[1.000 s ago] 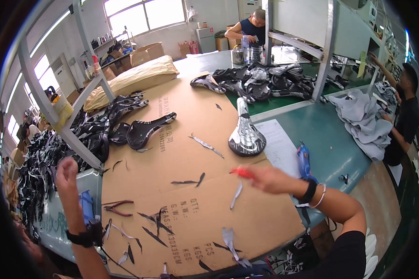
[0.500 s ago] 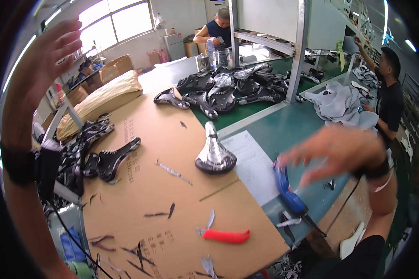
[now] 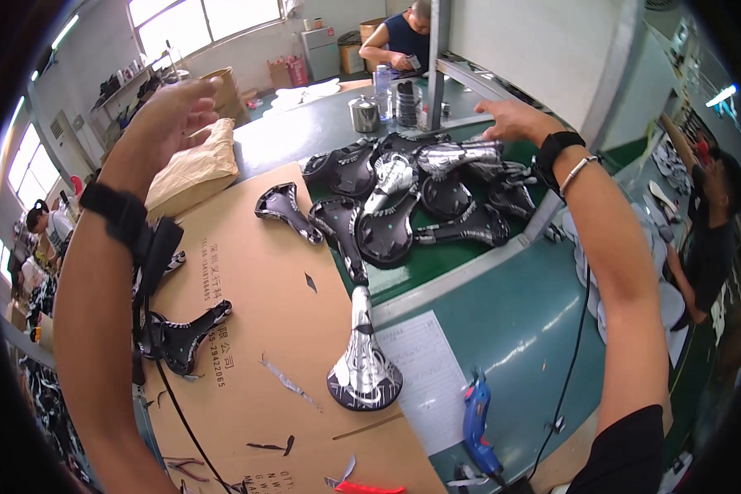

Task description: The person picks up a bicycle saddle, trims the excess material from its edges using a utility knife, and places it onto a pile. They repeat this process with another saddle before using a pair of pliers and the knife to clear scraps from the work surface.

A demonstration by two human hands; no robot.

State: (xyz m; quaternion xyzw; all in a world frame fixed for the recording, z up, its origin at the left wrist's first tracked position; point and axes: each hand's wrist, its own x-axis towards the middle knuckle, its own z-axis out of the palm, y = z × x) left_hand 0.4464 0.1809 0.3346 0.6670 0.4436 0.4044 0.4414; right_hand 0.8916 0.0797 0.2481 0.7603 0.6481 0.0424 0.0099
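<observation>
My left hand (image 3: 181, 115) is raised at the upper left over a paper-wrapped bundle (image 3: 198, 169). It holds nothing and its fingers are loosely stretched. Farther right, my right hand (image 3: 514, 121) reaches out above the far right of a heap of black and silver bicycle saddles (image 3: 387, 235), fingers apart and nothing seen in them. A single silver-and-black saddle (image 3: 364, 370) lies nose away at the cardboard's right edge. Another saddle (image 3: 185, 337), underside up, is beside my left forearm.
A cardboard sheet (image 3: 263, 280) bears scraps, pliers (image 3: 188, 468) and a red-handled knife (image 3: 370, 488). Right of it lie a written sheet (image 3: 424, 354) and a blue corded tool (image 3: 477, 424). A metal post (image 3: 609, 82) rises near my right arm. Co-workers stand behind and at right.
My right hand has swung from above the blue tool to the far saddle heap. The left hand stays raised and empty. The view has shifted toward the far side of the table.
</observation>
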